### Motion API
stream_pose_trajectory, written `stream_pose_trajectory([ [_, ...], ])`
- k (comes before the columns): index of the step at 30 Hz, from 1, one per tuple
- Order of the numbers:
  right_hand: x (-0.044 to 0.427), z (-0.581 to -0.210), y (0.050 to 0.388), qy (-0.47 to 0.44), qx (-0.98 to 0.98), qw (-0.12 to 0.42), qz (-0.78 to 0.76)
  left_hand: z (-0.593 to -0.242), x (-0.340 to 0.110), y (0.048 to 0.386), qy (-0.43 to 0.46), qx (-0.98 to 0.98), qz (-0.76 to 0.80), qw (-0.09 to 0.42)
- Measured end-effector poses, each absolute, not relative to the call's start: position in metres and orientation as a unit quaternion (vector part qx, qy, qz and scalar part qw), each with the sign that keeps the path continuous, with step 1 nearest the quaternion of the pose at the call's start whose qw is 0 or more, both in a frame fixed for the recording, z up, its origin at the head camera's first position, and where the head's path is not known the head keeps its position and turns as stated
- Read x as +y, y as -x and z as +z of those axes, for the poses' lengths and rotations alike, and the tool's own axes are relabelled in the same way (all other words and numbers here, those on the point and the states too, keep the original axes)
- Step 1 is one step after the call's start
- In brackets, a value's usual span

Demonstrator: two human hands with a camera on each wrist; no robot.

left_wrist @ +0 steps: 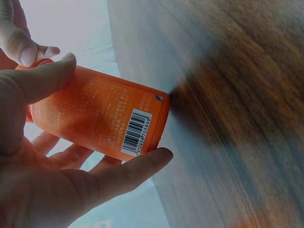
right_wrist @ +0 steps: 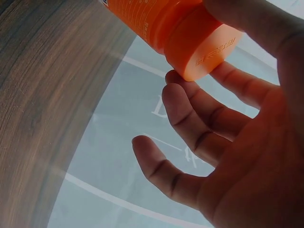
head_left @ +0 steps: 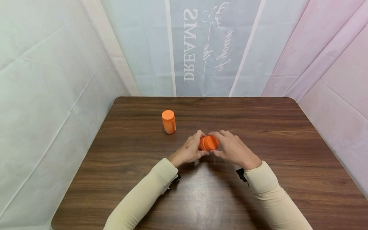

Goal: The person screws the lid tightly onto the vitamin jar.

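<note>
An orange plastic bottle (left_wrist: 95, 104) with a printed label and barcode is held tilted above the table. My left hand (head_left: 188, 149) grips it round the body, thumb on one side and fingers on the other. At the bottle's other end, my right hand (head_left: 234, 149) pinches the orange screw cap (right_wrist: 204, 47) between thumb and fingers, with its other fingers spread loosely. The cap sits on the bottle's neck and has raised lettering on top. A second orange bottle (head_left: 169, 123), capped, stands upright on the table, farther back and left of my hands.
The dark wood-grain table (head_left: 129, 127) has rounded far corners. Behind it hangs a pale blue-grey cloth (head_left: 155, 57) with mirrored white lettering. Whitish sheets (head_left: 57, 80) hang along both sides. A dark device (head_left: 242, 174) shows at the right wrist.
</note>
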State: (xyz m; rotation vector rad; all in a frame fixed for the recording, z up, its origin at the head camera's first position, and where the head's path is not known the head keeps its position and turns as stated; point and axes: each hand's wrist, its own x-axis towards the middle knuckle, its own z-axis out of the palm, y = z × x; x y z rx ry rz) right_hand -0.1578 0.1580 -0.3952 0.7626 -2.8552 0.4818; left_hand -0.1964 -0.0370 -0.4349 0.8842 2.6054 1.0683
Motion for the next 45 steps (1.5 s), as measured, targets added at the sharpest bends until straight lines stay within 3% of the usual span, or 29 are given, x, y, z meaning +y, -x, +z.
stream_pose_trajectory([
  [13, 0.1584, -0.3969, 0.1543, -0.211, -0.959, 0.028, 0.189, -0.4356, -0.0355, 0.1938, -0.282, 0.885, 0.356, 0.104],
  [26, 0.1608, -0.4021, 0.1553, -0.274, -0.945, 0.089, 0.155, -0.4369, -0.0348, 0.1929, -0.286, 0.882, 0.36, 0.1],
  [45, 0.1597, -0.4004, 0.1524, -0.2, -0.961, 0.022, 0.19, -0.4393, -0.0328, 0.1896, -0.276, 0.889, 0.351, 0.1],
])
